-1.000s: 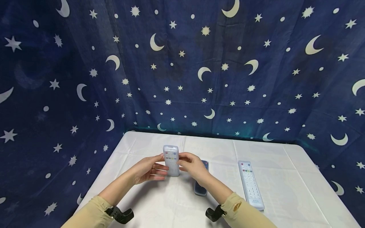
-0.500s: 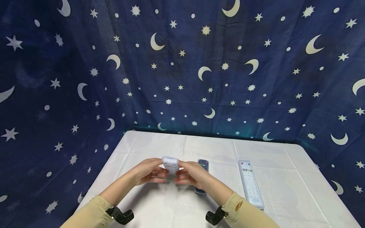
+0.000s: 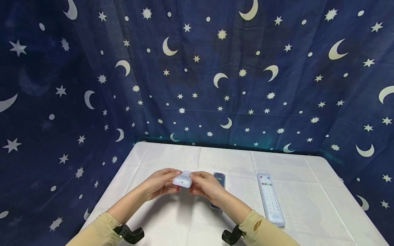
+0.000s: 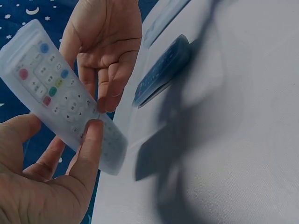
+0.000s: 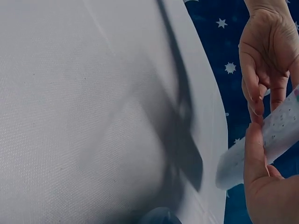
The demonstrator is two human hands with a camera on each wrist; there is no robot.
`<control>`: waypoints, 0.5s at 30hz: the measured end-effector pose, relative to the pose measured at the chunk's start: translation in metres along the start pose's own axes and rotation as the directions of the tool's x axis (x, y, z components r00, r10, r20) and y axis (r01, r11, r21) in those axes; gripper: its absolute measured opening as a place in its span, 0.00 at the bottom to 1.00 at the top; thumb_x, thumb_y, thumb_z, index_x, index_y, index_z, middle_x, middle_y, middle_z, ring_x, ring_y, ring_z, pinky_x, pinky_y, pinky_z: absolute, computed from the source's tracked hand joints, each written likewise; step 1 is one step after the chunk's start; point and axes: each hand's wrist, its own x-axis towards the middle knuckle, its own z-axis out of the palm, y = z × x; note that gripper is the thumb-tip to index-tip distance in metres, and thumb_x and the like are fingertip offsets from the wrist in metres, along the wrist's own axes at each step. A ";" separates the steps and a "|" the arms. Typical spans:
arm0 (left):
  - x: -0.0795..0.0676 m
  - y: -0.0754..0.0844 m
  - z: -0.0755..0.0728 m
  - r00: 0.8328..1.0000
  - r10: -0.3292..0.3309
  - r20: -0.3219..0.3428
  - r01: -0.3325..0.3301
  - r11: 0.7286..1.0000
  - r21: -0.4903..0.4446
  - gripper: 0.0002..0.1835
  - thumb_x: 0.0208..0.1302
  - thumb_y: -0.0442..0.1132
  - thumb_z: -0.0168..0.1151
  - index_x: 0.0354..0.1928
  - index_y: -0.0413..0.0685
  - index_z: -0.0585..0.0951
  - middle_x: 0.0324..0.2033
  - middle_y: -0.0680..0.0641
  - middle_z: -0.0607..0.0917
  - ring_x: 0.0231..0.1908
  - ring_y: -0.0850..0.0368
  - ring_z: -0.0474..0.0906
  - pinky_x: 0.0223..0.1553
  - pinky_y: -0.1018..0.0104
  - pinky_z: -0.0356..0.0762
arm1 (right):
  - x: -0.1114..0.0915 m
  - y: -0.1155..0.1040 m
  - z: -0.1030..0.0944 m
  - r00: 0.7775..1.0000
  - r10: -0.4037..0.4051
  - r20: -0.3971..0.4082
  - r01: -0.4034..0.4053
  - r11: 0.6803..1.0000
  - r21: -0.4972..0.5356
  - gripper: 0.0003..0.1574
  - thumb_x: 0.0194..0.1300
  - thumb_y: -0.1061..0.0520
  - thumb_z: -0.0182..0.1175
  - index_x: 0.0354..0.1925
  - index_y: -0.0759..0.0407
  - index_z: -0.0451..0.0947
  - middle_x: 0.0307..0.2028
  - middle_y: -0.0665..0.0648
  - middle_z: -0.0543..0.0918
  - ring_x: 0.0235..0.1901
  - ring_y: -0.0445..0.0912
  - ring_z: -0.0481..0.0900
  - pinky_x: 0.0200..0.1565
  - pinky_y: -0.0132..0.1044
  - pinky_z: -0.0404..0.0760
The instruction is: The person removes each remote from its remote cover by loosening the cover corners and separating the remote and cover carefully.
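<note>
Relative to the earlier frame, the white rectangular remote control in a translucent sleeve [image 3: 182,180] is rotated further, end-on to the head camera. Left-hand [image 3: 160,183] and right-hand [image 3: 206,186] fingers grip its opposite sides above the white cloth-covered table [image 3: 311,198]; a dark-blue remote [image 3: 220,178] and another white sleeved remote [image 3: 271,200] lie rightward.

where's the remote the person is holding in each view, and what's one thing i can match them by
Head: held remote, low, slightly left of centre, between left hand and right hand.
Left wrist: held remote, left half, slanting, buttons visible.
Right wrist: held remote, at right edge, partly cut off.
Shared landmark: starry curtain.
</note>
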 end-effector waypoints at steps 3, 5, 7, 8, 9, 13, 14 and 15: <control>0.001 0.000 0.001 1.000 0.015 -0.009 -0.015 1.000 0.001 0.30 0.73 0.44 0.64 0.67 0.31 0.68 0.46 0.41 0.83 0.41 0.54 0.86 0.47 0.61 0.85 | 0.001 0.000 0.000 1.000 -0.021 -0.015 0.021 1.000 -0.009 0.38 0.73 0.49 0.63 0.68 0.73 0.66 0.47 0.64 0.83 0.39 0.48 0.86 0.43 0.39 0.87; 0.002 -0.001 0.001 0.999 0.028 -0.017 -0.028 1.000 0.011 0.29 0.73 0.42 0.64 0.67 0.31 0.68 0.47 0.41 0.84 0.42 0.55 0.85 0.46 0.62 0.85 | 0.002 0.000 0.000 0.999 -0.036 -0.019 0.036 0.999 -0.018 0.38 0.72 0.51 0.64 0.69 0.72 0.66 0.48 0.64 0.81 0.39 0.47 0.85 0.44 0.40 0.87; 0.002 -0.002 0.002 0.999 0.039 -0.025 -0.038 0.999 0.024 0.29 0.72 0.40 0.65 0.67 0.32 0.69 0.48 0.41 0.84 0.42 0.55 0.85 0.45 0.64 0.85 | 0.003 0.001 0.000 0.999 -0.048 -0.024 0.048 0.999 -0.021 0.37 0.72 0.53 0.64 0.69 0.71 0.66 0.48 0.65 0.81 0.39 0.48 0.85 0.45 0.42 0.86; 0.003 -0.002 0.002 0.999 0.046 -0.029 -0.045 0.999 0.030 0.28 0.72 0.39 0.65 0.67 0.32 0.69 0.48 0.41 0.84 0.43 0.55 0.85 0.44 0.64 0.85 | 0.003 0.001 -0.001 0.998 -0.056 -0.027 0.055 0.998 -0.025 0.37 0.71 0.54 0.64 0.69 0.71 0.66 0.48 0.65 0.81 0.39 0.48 0.85 0.45 0.42 0.86; 0.004 -0.003 0.003 0.998 0.052 -0.033 -0.051 0.998 0.036 0.28 0.71 0.38 0.65 0.67 0.32 0.69 0.48 0.41 0.84 0.43 0.54 0.85 0.44 0.64 0.85 | 0.004 0.001 -0.001 0.998 -0.063 -0.029 0.062 0.998 -0.032 0.36 0.71 0.55 0.64 0.69 0.71 0.66 0.48 0.65 0.81 0.39 0.48 0.85 0.45 0.43 0.86; 0.006 -0.005 0.005 0.996 0.073 -0.048 -0.070 0.996 0.054 0.27 0.70 0.35 0.65 0.66 0.32 0.70 0.51 0.40 0.82 0.45 0.52 0.85 0.47 0.62 0.84 | 0.006 0.002 -0.002 0.996 -0.077 -0.050 0.074 0.995 -0.065 0.35 0.69 0.58 0.65 0.69 0.67 0.67 0.46 0.63 0.82 0.39 0.47 0.84 0.45 0.43 0.86; 0.007 -0.005 0.006 0.996 0.077 -0.054 -0.073 0.996 0.059 0.27 0.70 0.34 0.65 0.66 0.32 0.70 0.52 0.39 0.81 0.45 0.52 0.84 0.47 0.61 0.84 | 0.006 0.003 -0.003 0.995 -0.077 -0.055 0.073 0.994 -0.075 0.35 0.68 0.59 0.65 0.70 0.66 0.68 0.46 0.62 0.82 0.39 0.47 0.84 0.45 0.43 0.86; 0.007 -0.006 0.006 0.995 0.080 -0.057 -0.076 0.995 0.062 0.27 0.69 0.34 0.65 0.66 0.32 0.70 0.52 0.39 0.80 0.45 0.51 0.84 0.48 0.60 0.84 | 0.006 0.002 -0.003 0.995 -0.078 -0.061 0.073 0.994 -0.082 0.35 0.68 0.59 0.65 0.69 0.66 0.68 0.46 0.62 0.81 0.39 0.47 0.84 0.45 0.43 0.86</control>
